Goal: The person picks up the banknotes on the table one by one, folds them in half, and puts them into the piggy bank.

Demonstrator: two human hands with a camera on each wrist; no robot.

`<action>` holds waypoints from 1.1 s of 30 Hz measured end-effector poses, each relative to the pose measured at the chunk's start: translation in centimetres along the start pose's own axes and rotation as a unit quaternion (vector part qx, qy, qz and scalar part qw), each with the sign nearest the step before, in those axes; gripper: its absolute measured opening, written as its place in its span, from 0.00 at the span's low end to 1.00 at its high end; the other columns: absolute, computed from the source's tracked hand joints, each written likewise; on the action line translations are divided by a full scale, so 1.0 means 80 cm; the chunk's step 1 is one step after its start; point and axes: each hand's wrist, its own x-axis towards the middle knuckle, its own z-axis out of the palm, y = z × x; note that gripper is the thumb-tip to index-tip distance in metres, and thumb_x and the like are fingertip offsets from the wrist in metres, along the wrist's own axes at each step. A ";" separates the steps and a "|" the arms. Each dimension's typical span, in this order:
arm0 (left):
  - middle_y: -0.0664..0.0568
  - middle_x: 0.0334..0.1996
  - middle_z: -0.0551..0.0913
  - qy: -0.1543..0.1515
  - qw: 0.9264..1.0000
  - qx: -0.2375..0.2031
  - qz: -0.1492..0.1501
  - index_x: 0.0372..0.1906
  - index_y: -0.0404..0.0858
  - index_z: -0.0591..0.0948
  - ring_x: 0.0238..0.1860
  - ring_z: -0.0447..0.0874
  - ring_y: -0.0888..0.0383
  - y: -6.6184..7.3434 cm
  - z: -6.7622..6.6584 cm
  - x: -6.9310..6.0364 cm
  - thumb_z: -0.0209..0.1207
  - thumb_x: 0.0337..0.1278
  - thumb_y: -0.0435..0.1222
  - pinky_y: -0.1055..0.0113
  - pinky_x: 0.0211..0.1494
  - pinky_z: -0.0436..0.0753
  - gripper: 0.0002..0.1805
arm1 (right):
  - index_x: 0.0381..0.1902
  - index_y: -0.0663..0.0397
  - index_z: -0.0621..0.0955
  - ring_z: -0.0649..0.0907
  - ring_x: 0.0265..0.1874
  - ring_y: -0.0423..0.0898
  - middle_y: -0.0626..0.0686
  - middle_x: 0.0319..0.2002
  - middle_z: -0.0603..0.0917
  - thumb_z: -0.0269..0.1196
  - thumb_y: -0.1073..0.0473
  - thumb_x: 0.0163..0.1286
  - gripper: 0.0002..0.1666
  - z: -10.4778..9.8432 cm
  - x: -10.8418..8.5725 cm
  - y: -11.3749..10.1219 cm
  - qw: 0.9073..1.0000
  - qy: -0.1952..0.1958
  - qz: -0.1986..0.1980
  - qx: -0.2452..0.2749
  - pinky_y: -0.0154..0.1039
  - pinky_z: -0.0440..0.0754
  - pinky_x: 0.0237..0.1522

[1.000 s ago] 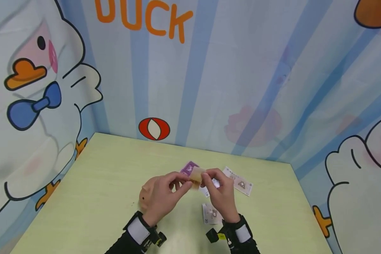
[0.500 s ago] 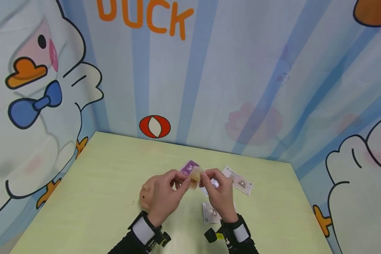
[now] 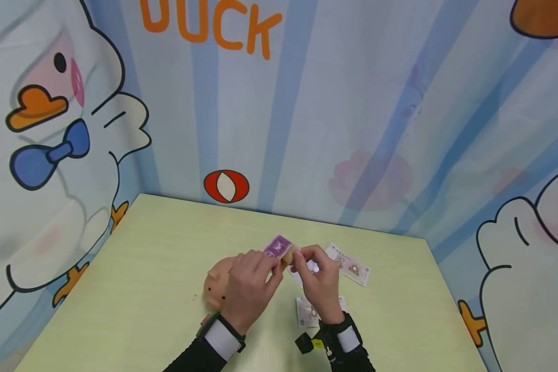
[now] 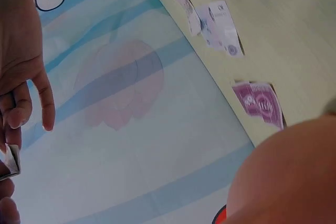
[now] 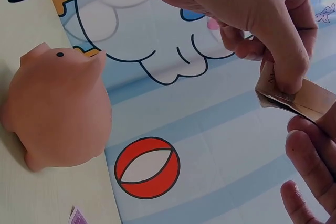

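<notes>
One folded tan paper banknote (image 5: 315, 98) sits pinched by left hand (image 3: 248, 289) and right hand (image 3: 321, 284) above the pale-yellow counter (image 3: 139, 289) — long axis unclear — the peach, rounded pig figure (image 5: 63, 111) leftward, beside the left hand.

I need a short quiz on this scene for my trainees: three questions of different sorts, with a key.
1. What do the left hand and right hand hold between them?
a) a coin
b) a folded note
c) a pen
2. In the head view, which is further left: the pig figure or the purple note?
3. True or false: every note in the scene lies on the table.

Key
1. b
2. The pig figure
3. False; the folded note is held in the fingers.
</notes>
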 end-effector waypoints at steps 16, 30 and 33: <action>0.49 0.36 0.90 -0.022 0.990 0.097 0.096 0.40 0.39 0.86 0.37 0.87 0.52 0.003 -0.002 0.004 0.84 0.45 0.38 0.62 0.37 0.80 0.19 | 0.39 0.62 0.84 0.87 0.25 0.46 0.54 0.29 0.88 0.65 0.75 0.73 0.05 0.003 0.000 0.001 1.000 0.018 -0.003 0.010 0.30 0.86 0.35; 0.49 0.38 0.90 -0.046 0.988 0.091 0.117 0.43 0.39 0.87 0.40 0.86 0.52 0.005 -0.003 0.006 0.84 0.46 0.36 0.62 0.38 0.82 0.20 | 0.42 0.62 0.85 0.87 0.25 0.46 0.54 0.29 0.88 0.65 0.76 0.72 0.08 0.001 0.004 -0.004 1.000 0.013 -0.021 0.005 0.31 0.86 0.34; 0.49 0.38 0.90 -0.046 0.987 0.093 0.119 0.43 0.39 0.86 0.40 0.86 0.52 0.004 -0.002 0.006 0.84 0.46 0.36 0.62 0.38 0.81 0.20 | 0.42 0.62 0.85 0.87 0.25 0.47 0.54 0.29 0.89 0.65 0.76 0.72 0.07 -0.001 0.004 -0.005 1.000 0.011 -0.021 0.006 0.31 0.86 0.34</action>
